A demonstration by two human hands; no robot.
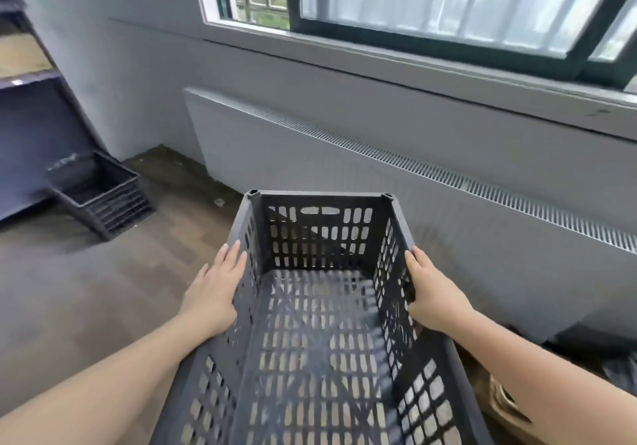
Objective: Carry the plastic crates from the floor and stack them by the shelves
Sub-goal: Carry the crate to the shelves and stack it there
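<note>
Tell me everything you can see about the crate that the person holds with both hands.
The crate is dark grey, apparently hard plastic, rectangular, open-topped and empty. Rows of small slots pierce its walls and bottom; the far wall has a longer handle slot near the rim. It is held upright above the floor, pointing toward the radiator cover. The left hand presses flat on the left wall's outside; the right hand lies against the right wall at the rim.

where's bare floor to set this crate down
Bare: the grey-brown floor between the black plastic crate by the dark blue shelves and the held slotted grey crate; also along the white radiator. Crowded: bottom right, brown cardboard and dark clutter.
</note>
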